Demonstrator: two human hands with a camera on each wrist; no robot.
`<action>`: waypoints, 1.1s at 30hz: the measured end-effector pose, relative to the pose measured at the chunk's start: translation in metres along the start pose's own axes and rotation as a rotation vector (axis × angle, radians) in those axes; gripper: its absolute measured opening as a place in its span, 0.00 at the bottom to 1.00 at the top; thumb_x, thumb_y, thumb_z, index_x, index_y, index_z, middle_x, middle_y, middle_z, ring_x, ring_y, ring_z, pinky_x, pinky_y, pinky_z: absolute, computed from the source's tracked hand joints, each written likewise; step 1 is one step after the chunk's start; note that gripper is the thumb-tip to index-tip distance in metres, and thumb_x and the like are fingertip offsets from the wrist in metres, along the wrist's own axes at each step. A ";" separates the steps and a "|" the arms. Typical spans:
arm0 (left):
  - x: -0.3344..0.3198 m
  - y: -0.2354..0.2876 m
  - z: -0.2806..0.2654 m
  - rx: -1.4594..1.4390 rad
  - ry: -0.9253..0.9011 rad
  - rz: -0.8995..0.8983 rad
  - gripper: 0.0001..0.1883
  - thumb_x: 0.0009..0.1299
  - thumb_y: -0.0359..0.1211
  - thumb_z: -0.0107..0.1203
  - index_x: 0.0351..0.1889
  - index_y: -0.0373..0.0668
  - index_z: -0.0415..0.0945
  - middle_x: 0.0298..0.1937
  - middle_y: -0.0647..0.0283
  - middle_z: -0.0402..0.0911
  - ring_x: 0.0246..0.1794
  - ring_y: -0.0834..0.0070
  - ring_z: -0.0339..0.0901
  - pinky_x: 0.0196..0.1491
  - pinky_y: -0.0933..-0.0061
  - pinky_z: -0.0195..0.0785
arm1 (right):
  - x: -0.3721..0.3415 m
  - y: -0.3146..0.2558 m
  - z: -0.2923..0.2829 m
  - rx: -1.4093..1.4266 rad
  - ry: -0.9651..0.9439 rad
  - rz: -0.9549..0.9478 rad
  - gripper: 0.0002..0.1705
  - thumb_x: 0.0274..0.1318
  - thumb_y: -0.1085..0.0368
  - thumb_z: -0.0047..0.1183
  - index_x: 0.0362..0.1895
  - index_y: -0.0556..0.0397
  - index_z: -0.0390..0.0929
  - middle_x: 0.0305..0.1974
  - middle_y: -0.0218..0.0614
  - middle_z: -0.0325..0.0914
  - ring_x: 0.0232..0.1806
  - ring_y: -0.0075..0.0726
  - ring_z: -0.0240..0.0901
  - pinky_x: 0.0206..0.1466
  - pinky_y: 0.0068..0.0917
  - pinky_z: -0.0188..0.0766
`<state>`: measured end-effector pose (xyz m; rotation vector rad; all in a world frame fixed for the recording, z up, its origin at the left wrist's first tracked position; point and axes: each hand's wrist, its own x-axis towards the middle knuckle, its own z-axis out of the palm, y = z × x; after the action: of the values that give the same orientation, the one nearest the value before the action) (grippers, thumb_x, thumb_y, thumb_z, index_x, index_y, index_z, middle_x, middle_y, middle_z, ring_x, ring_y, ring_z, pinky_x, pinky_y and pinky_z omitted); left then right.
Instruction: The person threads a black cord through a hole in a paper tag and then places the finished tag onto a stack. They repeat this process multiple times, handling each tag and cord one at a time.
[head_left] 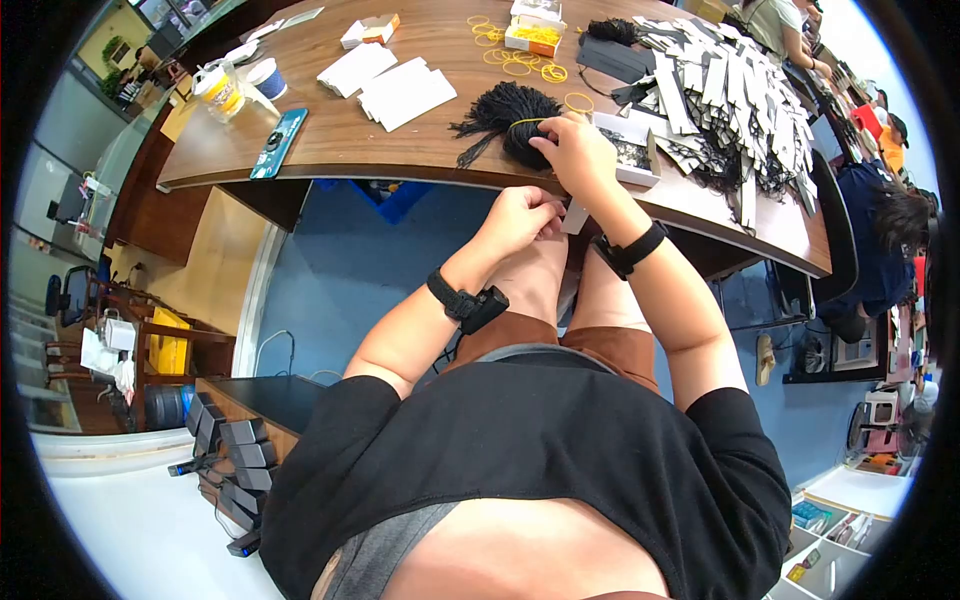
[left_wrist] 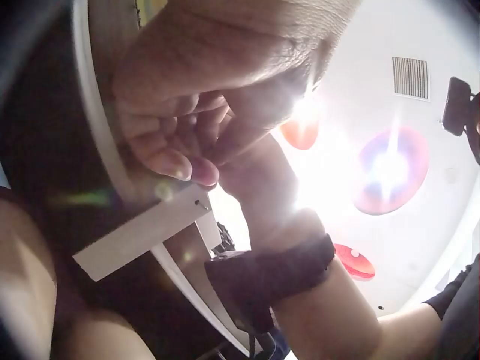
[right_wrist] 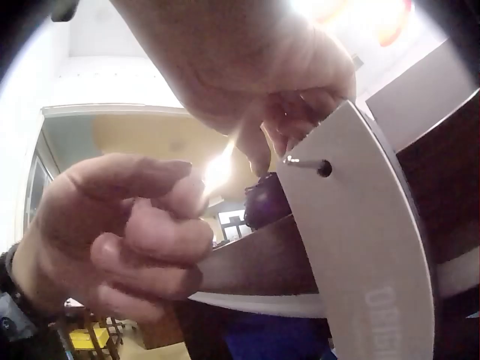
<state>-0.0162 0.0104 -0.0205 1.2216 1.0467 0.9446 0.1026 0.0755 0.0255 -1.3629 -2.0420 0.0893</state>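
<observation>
The right hand (head_left: 580, 155) reaches over the table edge, its thumb and index finger at a bundle of black cords (head_left: 515, 125) with a yellow band round it. A white tag (right_wrist: 360, 225) with a hole and a thin cord end hangs beneath the right hand (right_wrist: 292, 90), its upper end against the curled lower fingers. Below and left of it in the head view, the left hand (head_left: 520, 220) is held over the thigh with curled fingers. Thumb and index finger of the left hand (right_wrist: 142, 232) come together; nothing is visible between them. The tag (left_wrist: 139, 236) lies just below these fingertips.
An open white box (head_left: 640, 165) with dark contents stands right of the bundle. Beyond it spreads a heap of white tags with black cords (head_left: 725, 100). Yellow bands (head_left: 520, 65), stacks of white cards (head_left: 405, 95), a phone (head_left: 279, 143) and cups (head_left: 266, 80) are on the table (head_left: 350, 150).
</observation>
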 end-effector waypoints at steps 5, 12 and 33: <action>-0.002 -0.002 0.003 0.018 -0.016 0.000 0.07 0.67 0.29 0.50 0.34 0.34 0.76 0.25 0.65 0.78 0.23 0.84 0.71 0.28 0.83 0.65 | 0.002 -0.001 0.004 -0.029 -0.030 0.003 0.08 0.48 0.57 0.55 0.29 0.45 0.80 0.33 0.32 0.75 0.35 0.43 0.75 0.36 0.35 0.71; -0.002 0.000 -0.001 -0.120 -0.066 -0.025 0.11 0.70 0.33 0.45 0.35 0.35 0.76 0.28 0.62 0.79 0.26 0.80 0.74 0.31 0.80 0.68 | -0.007 -0.005 -0.011 -0.023 0.075 -0.036 0.07 0.50 0.59 0.53 0.27 0.47 0.78 0.28 0.33 0.75 0.31 0.44 0.75 0.34 0.37 0.71; -0.008 0.024 0.028 -0.650 -0.200 -0.032 0.12 0.74 0.34 0.40 0.36 0.36 0.71 0.21 0.71 0.63 0.18 0.86 0.54 0.21 0.85 0.50 | -0.124 0.024 -0.058 0.619 -0.354 0.180 0.07 0.52 0.66 0.55 0.32 0.59 0.79 0.25 0.32 0.77 0.26 0.22 0.70 0.29 0.22 0.66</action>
<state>0.0085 -0.0021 0.0058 0.7323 0.5299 1.0071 0.1821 -0.0353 -0.0004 -1.1730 -1.9128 1.0152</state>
